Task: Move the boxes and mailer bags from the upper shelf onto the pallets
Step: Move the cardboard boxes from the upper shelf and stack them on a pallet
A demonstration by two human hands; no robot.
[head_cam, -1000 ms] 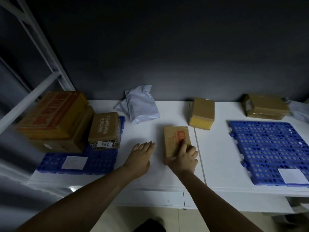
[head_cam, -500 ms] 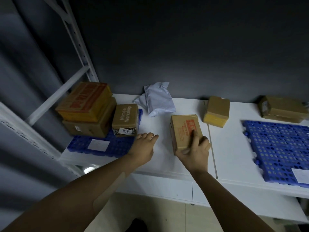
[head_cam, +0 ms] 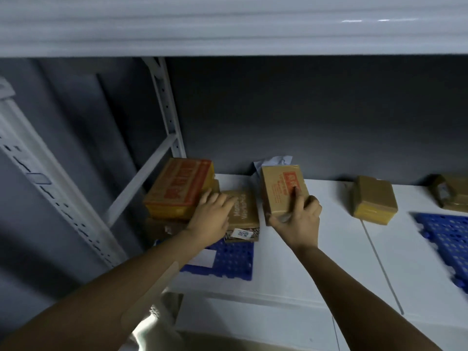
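Note:
My right hand (head_cam: 297, 220) grips a small brown box with a red label (head_cam: 281, 188), lifted above the white shelf surface (head_cam: 316, 262). My left hand (head_cam: 212, 216) lies flat with straight fingers on the brown "Workshop" box (head_cam: 244, 210), which sits on the left blue pallet (head_cam: 230, 259). Beside it on that pallet, a box with orange print (head_cam: 181, 186) is stacked on a larger brown box (head_cam: 159, 228). A white mailer bag (head_cam: 272, 160) peeks out behind the held box.
A yellow-ended brown box (head_cam: 373, 200) lies to the right on the shelf. Another brown box (head_cam: 449, 192) sits at the far right, behind a second blue pallet (head_cam: 445, 239). A white rack upright (head_cam: 167, 110) and an upper shelf edge (head_cam: 228, 29) frame the space.
My right hand has lifted the red-label box off the surface and carried it left toward the left pallet. My left hand moved from the bare surface onto the Workshop box. The view swung left.

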